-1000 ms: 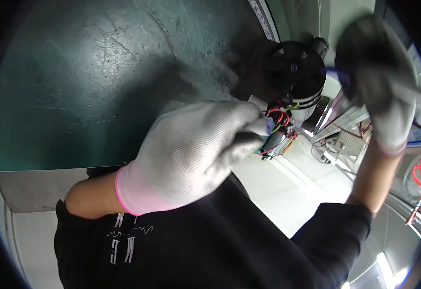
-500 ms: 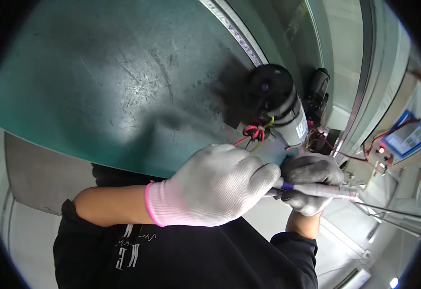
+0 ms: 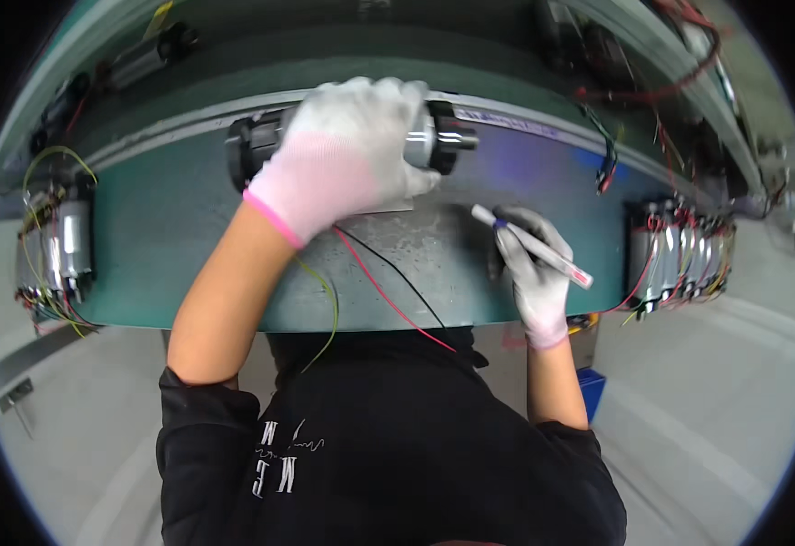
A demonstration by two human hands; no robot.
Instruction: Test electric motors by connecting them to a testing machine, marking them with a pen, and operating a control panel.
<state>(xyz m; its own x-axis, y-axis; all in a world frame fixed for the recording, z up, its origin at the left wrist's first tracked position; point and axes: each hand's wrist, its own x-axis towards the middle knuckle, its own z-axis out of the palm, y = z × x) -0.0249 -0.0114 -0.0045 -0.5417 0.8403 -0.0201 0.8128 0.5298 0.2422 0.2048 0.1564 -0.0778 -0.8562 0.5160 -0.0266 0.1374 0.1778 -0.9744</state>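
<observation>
A cylindrical electric motor [image 3: 447, 138] lies on its side near the far edge of the green bench, its metal shaft pointing right. My left hand [image 3: 352, 150], in a white glove with a pink cuff, is wrapped over the motor from above and hides its middle. Loose red [image 3: 375, 280], black and yellow-green wires trail from beneath that hand over the near edge. To the right, my gloved right hand [image 3: 540, 278] grips a white marker pen [image 3: 552, 253] with a purple band, above the bench. Whether the pen is capped I cannot tell.
Several wired motors stand grouped at the left end [image 3: 72, 237] and the right end [image 3: 675, 250] of the bench. A metal rail [image 3: 188, 120] runs along the far side, with another motor [image 3: 138, 62] beyond it. A red-tipped lead [image 3: 606, 173] hangs at the back right.
The view has swung from the right side to face the bench. The motor stood upright and now lies down under my left hand. My hands, together at the pen before, are apart.
</observation>
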